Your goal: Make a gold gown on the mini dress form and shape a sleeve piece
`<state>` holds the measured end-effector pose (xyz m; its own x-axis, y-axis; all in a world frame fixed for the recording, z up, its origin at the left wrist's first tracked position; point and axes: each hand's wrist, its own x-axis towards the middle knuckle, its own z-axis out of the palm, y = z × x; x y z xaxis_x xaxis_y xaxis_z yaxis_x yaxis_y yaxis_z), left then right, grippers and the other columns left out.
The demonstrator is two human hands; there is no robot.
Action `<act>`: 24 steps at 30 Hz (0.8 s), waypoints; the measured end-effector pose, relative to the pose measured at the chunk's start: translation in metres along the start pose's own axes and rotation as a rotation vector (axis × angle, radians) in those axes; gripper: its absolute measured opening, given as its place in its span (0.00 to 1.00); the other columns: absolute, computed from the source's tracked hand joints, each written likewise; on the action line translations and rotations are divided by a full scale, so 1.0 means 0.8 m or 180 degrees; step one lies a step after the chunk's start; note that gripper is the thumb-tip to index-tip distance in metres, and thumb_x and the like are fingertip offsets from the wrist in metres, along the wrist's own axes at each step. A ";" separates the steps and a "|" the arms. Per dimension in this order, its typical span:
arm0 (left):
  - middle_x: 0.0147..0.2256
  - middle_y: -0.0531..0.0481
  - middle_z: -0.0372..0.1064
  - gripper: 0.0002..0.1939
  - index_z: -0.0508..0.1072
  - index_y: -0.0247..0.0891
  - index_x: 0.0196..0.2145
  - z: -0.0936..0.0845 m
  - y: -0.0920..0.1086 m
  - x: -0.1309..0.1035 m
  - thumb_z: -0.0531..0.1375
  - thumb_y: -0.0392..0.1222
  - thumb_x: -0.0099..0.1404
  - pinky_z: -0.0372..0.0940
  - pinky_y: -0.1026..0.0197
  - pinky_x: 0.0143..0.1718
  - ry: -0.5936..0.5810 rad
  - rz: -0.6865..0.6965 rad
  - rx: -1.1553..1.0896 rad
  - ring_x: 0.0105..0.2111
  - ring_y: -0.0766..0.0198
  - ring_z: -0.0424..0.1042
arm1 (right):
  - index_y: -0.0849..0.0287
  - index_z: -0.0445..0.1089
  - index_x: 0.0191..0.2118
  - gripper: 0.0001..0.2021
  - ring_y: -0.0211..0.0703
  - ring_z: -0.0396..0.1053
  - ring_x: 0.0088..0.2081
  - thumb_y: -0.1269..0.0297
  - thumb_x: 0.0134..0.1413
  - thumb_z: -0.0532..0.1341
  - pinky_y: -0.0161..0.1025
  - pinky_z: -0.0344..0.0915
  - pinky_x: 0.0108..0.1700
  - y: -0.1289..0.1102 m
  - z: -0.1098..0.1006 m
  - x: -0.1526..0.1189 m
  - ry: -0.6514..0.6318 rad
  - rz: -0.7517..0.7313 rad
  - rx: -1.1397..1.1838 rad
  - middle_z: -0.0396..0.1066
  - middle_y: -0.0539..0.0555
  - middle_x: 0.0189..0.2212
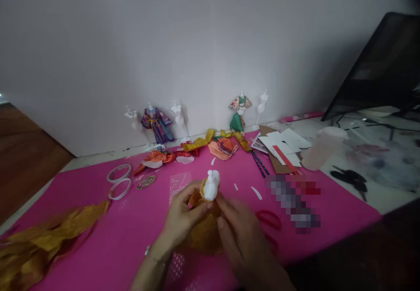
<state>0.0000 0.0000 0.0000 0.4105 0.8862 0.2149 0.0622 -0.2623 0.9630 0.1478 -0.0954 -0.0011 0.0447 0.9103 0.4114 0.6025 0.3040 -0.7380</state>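
Both hands meet over the middle of the pink mat, holding a small white mannequin that is wrapped below the bust in gold fabric. The left hand has its grip closed on the figure's side, thumb and fingers pinching fabric against the body. The right hand is blurred; its fingertips press the fabric from the other side, so its grip looks closed on the cloth, though I cannot see each finger clearly.

The mannequin looks like light, hard plastic, smooth and a little slippery, best held at the waist where the fabric gives some friction. The gold cloth seems thin, crinkly and soft; I would judge it creases and slides easily, so it wants pinching close to the body rather than pulling at a loose edge.

Around the hands the mat is fairly open. To the left lie two tape rings and, at the near edge, a heap of more gold cloth. Behind, against the wall, stand dressed figures and bare ones, with scraps scattered before them. To the right are paper sheets, a pale cup lying tilted, and black scissors off the mat. A red loop sits just beside the right hand.
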 end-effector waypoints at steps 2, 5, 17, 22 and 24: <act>0.39 0.47 0.75 0.14 0.76 0.39 0.40 0.001 -0.004 -0.001 0.67 0.45 0.56 0.66 0.58 0.44 0.0044 0.0005 0.0104 0.41 0.56 0.73 | 0.61 0.60 0.64 0.24 0.52 0.67 0.52 0.68 0.63 0.49 0.52 0.66 0.52 -0.001 0.002 -0.001 -0.0018 0.0074 0.0088 0.70 0.62 0.52; 0.41 0.49 0.75 0.14 0.76 0.42 0.42 0.004 -0.006 -0.004 0.67 0.42 0.57 0.66 0.58 0.45 0.0188 0.0017 0.0307 0.42 0.56 0.73 | 0.60 0.60 0.63 0.24 0.52 0.67 0.52 0.67 0.63 0.49 0.52 0.66 0.52 0.000 0.001 0.000 0.0031 0.0105 0.0071 0.70 0.61 0.52; 0.50 0.46 0.73 0.11 0.79 0.46 0.44 -0.015 0.003 -0.012 0.61 0.46 0.64 0.63 0.53 0.53 -0.0126 0.0215 0.0381 0.51 0.52 0.70 | 0.60 0.64 0.60 0.21 0.53 0.68 0.47 0.68 0.63 0.50 0.52 0.66 0.48 0.006 -0.010 0.004 -0.0158 0.0202 0.0316 0.70 0.61 0.47; 0.46 0.45 0.75 0.12 0.77 0.42 0.43 -0.017 0.007 -0.006 0.65 0.45 0.61 0.66 0.54 0.50 -0.0241 -0.0034 0.0159 0.47 0.54 0.72 | 0.54 0.61 0.62 0.23 0.50 0.67 0.43 0.69 0.62 0.52 0.49 0.64 0.43 0.005 -0.010 0.005 -0.0159 0.0195 0.0360 0.68 0.56 0.41; 0.46 0.47 0.76 0.13 0.76 0.43 0.45 -0.017 0.009 -0.004 0.66 0.43 0.61 0.67 0.58 0.48 -0.0416 -0.0151 -0.0084 0.47 0.56 0.73 | 0.54 0.63 0.60 0.21 0.49 0.66 0.42 0.68 0.62 0.53 0.48 0.63 0.42 0.005 -0.011 0.007 -0.0177 0.0215 0.0357 0.67 0.55 0.39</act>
<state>-0.0135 0.0006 0.0087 0.5229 0.8395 0.1477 0.0611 -0.2098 0.9758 0.1572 -0.0916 0.0029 0.0361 0.9430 0.3308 0.5067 0.2681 -0.8194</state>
